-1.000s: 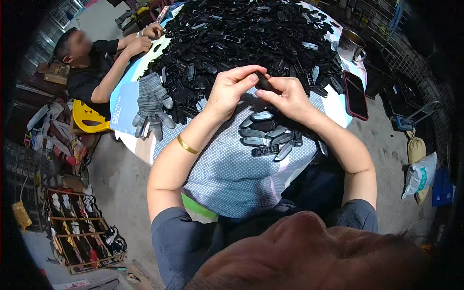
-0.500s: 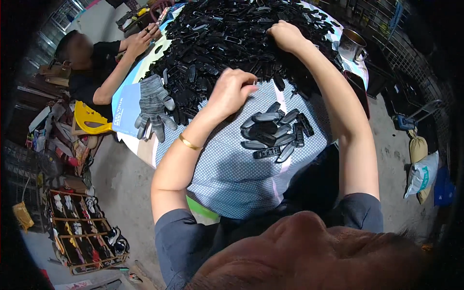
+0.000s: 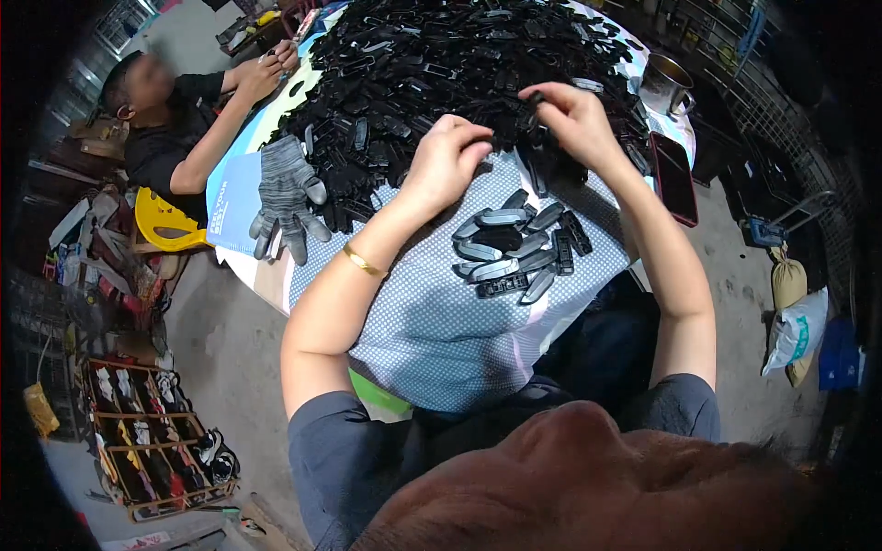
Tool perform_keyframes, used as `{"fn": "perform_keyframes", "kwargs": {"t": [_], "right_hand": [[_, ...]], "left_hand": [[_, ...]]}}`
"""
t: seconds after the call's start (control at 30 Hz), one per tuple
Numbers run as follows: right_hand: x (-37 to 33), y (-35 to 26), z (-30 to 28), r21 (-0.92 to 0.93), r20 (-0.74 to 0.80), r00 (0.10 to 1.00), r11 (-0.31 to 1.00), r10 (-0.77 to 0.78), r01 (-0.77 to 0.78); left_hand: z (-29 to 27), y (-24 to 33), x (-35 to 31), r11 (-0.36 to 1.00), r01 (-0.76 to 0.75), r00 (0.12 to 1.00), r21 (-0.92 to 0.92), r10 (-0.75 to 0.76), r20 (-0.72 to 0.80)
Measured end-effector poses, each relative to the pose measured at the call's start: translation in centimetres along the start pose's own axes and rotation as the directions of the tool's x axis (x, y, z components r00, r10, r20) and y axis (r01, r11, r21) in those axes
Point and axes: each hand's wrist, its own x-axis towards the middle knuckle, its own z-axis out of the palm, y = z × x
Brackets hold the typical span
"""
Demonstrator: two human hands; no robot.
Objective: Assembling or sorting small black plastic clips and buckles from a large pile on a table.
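A large heap of small black plastic parts (image 3: 413, 83) covers the far side of the cloth-draped table. My right hand (image 3: 581, 124) is over the heap's near edge, thumb and forefinger pinched on a black plastic part (image 3: 537, 97). To its left, my left hand (image 3: 443, 165) is curled at the same edge; what its fingertips hold, if anything, is lost against the black parts. Closer to me lies a small, separate pile of elongated black-and-grey plastic pieces (image 3: 503, 217), with neither hand touching it.
A grey knit glove (image 3: 289, 188) lies on a blue printed sheet (image 3: 237, 202) at the left. A metal mug (image 3: 665, 84) and a dark phone (image 3: 673, 179) are at the right edge. Across the table's left side sits another person (image 3: 161, 119), hands at the table edge.
My right hand has come back from deep in the heap toward me, now with a black part in its fingers. My left hand has shifted slightly right.
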Motion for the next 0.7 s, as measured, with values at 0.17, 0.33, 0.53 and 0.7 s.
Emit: {"fn": "perform_keyframes", "kwargs": {"t": [0.17,0.33,0.53,0.7], "right_hand": [[-2.2,-2.2,0.6,0.520,0.298,0.890,0.723,0.346,-0.455],[-2.5,-2.3,1.0,0.706,0.468,0.815,0.410,0.343,-0.578],[-2.7,-1.3,2.2,0.633,0.331,0.907,0.652,0.260,-0.418],[-3.2,-1.4,3.2,0.264,-0.029,0.999,0.964,-0.030,0.037]], "left_hand": [[-0.6,2.1,0.3,0.058,0.572,0.741,-0.818,-0.464,0.485],[0.0,1.8,0.0,-0.075,0.524,0.744,-0.848,-0.445,0.499],[0.2,1.4,-0.4,0.108,0.458,0.828,-0.882,-0.412,0.380],[0.2,1.9,-0.4,0.194,0.405,0.852,-0.894,-0.435,0.292]]}}
